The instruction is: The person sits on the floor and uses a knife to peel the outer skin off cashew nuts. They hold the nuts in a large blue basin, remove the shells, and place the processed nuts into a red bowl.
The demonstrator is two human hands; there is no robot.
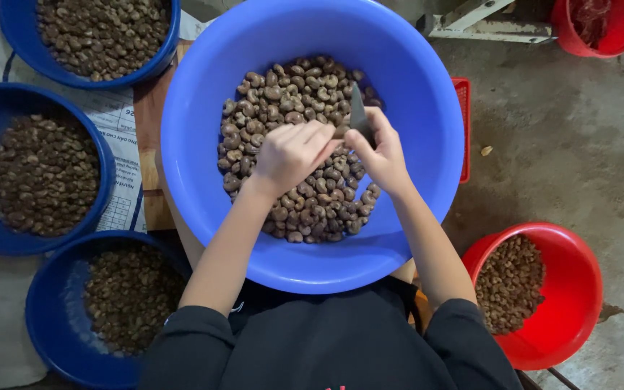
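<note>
Nuts [294, 152] fill the blue bowl [413, 217]; one is pinched by the left hand [290, 155], a small knife [357, 112] gripped by the right hand [384, 155]. Fingers could be nicked if the blade slips.

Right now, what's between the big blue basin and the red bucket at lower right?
Head view: only the person's right forearm crosses above that gap; beneath it is bare concrete floor between the big blue basin and the red bucket.

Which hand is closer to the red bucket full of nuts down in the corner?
The right hand. It holds a small knife over the big blue basin, on the side toward the red bucket. The left hand pinches a nut beside it, farther away.
</note>
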